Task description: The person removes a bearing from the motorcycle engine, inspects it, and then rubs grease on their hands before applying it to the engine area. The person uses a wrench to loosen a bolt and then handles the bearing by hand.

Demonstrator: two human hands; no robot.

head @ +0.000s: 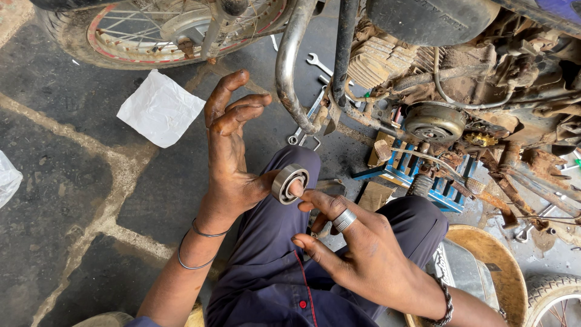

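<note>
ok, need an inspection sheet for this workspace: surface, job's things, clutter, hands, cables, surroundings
surface: dark stained concrete floor with pale cracks.
job's things: metal bearing sits on a right fingertip, pressed against the left palm.
clutter: white paper sheet, spanners on the floor, blue crate under the engine.
hands: left hand open, greasy, fingers spread upward; right hand, ring on one finger, finger through the bearing, no closed grip.
cables: thin cable looping beside the engine.
surroundings: motorcycle engine, spoked wheel, bent exhaust pipe, wooden stool edge.
</note>
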